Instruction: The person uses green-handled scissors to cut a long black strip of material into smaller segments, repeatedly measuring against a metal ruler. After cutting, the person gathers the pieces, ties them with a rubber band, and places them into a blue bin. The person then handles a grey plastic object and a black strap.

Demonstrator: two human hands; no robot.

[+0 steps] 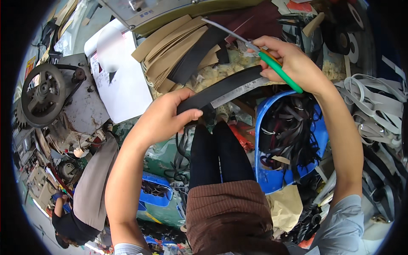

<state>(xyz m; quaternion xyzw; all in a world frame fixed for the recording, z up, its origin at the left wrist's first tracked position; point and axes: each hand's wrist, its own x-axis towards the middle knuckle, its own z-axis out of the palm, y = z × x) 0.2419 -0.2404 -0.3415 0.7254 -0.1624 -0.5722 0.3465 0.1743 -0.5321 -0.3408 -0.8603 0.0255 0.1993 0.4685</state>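
The strip (225, 88) is apparently being steadied, its ends pinched by left grip (166, 114) and right grip (294, 63), scissors (282, 73) also held by the latter, needing to be turned stripward for any cut

One fisheye view from the person's head — looking down, near the left hand (166, 114) and right hand (293, 63).

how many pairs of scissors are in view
1: the green-handled scissors, held in the right hand, blades pointing toward the picture's upper left. Others may be hidden in the clutter.
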